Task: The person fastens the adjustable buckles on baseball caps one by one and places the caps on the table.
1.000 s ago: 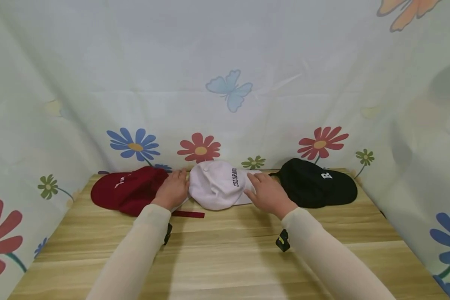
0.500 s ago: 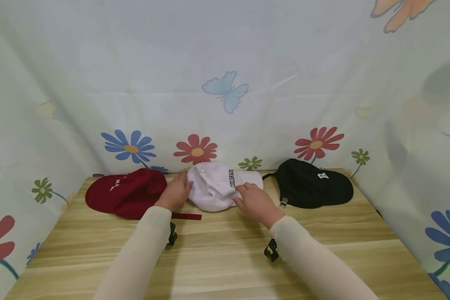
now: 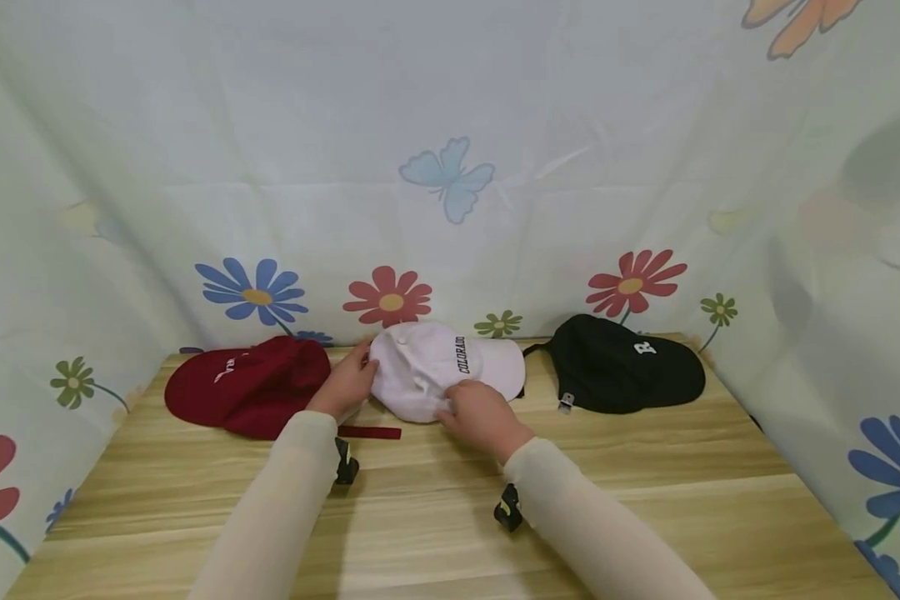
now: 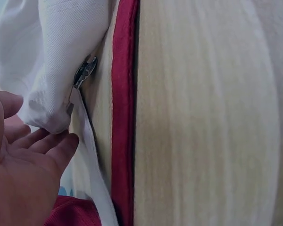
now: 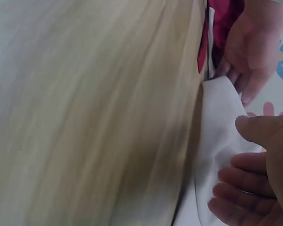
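Observation:
A white baseball cap (image 3: 417, 377) lettered COLORADO lies on the wooden table, its brim to the right. My left hand (image 3: 347, 384) touches its back end; the left wrist view shows loose fingers at the rim, below a metal buckle (image 4: 86, 70), with the thumb apart. Along the cap's near side is my right hand (image 3: 486, 418), fingers extended over the white fabric (image 5: 221, 122) and thumb spread. A maroon cap (image 3: 249, 390) rests just left of my left hand, and its loose strap (image 3: 371, 432) extends below the white cap's back.
To the right lies a black cap (image 3: 618, 367) with a white letter R, brim pointing right. All three caps form a row at the back of the wooden table (image 3: 420, 517). Behind and at both sides hangs a flowered cloth (image 3: 307, 125).
My right hand has moved left and nearer me, from the white cap's brim to the near side of its crown. The left hand stays by the back end, and the caps keep their places.

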`<state>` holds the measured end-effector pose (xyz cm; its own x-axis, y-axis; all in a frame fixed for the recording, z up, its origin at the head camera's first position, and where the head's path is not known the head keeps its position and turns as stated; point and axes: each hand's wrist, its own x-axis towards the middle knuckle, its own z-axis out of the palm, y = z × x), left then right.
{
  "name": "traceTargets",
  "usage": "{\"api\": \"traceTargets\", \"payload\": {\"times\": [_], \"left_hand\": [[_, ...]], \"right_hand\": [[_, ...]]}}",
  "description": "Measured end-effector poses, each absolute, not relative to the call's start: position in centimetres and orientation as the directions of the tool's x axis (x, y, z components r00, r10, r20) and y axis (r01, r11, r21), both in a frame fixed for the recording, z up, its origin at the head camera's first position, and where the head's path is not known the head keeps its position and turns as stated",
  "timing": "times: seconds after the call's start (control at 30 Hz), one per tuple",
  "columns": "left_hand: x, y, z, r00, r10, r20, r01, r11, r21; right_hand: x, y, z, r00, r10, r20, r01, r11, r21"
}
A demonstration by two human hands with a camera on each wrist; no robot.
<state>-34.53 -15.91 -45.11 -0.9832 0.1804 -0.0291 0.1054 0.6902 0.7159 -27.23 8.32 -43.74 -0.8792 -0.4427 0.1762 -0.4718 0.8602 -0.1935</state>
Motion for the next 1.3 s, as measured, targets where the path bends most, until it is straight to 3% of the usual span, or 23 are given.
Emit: {"api": "traceTargets", "payload": {"times": [0.5,0.93,1.3], "left_hand": [[-34.8,-15.7,-44.7,-0.982,0.181,-0.051,0.074,0.624,0.778],[-34.3,-15.4,-44.0,-0.99,0.132,-0.048,0.034,0.559,0.829],[-33.6,-14.7,-42.4,-0.983,0.17,-0.068,0.029,0.511,0.859]], "right_hand": [[-28.1,6.6,-45.6,-0.91,-0.352,0.219,-0.381,0.918,-0.107],[-27.9,8.0,-43.9,-0.911,-0.315,0.267,-0.382,0.89,-0.251],[-27.8,11.2,-42.3,-0.901,-0.256,0.35,-0.389,0.835,-0.39]]}}
